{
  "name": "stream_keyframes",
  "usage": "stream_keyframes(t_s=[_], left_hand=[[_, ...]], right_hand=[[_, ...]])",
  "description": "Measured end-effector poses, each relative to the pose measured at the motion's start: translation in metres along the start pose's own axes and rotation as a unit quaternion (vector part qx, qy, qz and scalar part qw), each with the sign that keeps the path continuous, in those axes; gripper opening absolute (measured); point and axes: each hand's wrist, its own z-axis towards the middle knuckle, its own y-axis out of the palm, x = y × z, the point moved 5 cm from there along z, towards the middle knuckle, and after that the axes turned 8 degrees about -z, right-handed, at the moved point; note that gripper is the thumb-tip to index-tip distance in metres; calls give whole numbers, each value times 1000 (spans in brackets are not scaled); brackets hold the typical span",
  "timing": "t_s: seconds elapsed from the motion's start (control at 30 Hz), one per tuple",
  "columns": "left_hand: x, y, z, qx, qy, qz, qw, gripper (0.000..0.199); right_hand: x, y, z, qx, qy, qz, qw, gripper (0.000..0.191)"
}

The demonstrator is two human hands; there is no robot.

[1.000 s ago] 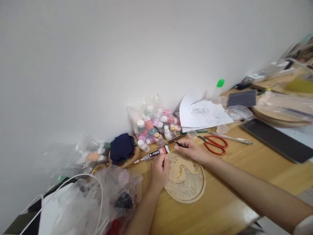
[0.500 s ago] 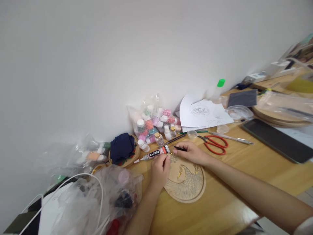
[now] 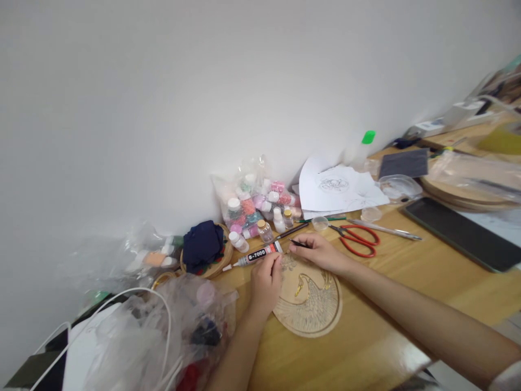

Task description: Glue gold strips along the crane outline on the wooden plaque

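A round wooden plaque [image 3: 308, 315] lies on the table, carved with a long-necked bird that has gold on its head and neck. My right hand [image 3: 321, 252] is over its upper right edge, closed on black tweezers [image 3: 299, 244] whose pointed end faces left. My left hand [image 3: 264, 279] rests at the plaque's upper left, with thumb and fingers pinched together; I cannot make out what is between them. A carved flower pattern [image 3: 288, 263] shows between the hands. Just behind my left hand lies a B-7000 glue tube [image 3: 256, 255], its nozzle pointing left.
Red-handled scissors [image 3: 360, 239], a clear pen [image 3: 386, 229] and a phone [image 3: 459, 233] lie to the right. Small bottles [image 3: 265, 231] and bagged bead jars [image 3: 248, 206] stand by the wall, beside drawn sheets [image 3: 334, 187]. Plastic bags [image 3: 142, 331] and a white cable crowd the left.
My right hand and the tweezers have shifted slightly up and right. A small gold bit seen between the hands earlier no longer shows. My left hand has hardly moved.
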Motion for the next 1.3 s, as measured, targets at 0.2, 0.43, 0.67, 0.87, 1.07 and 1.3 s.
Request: stream_keyframes(t_s=[0.2,0.43,0.67,0.87,1.07,1.3], left_hand=[[2,-1,0,5,5,2,1000,25],[1,0,0,1,-1,6,1000,26],[1,0,0,3,-1,6,1000,26],[0,0,0,0,-2,2,1000,25],[-1,0,0,-3,-8,6,1000,25],[1,0,0,-5,-7,6,1000,26]], right_hand=[[0,-1,0,4,7,1,1000,38],[-1,-1,-1,6,11,14,1000,33],[0,-2,-1,11,11,21,1000,22],[1,-2,0,17,-13,11,1000,23],[5,-3,1,15,-21,7,1000,27],[6,-2,2,9,-21,-5,1000,25]])
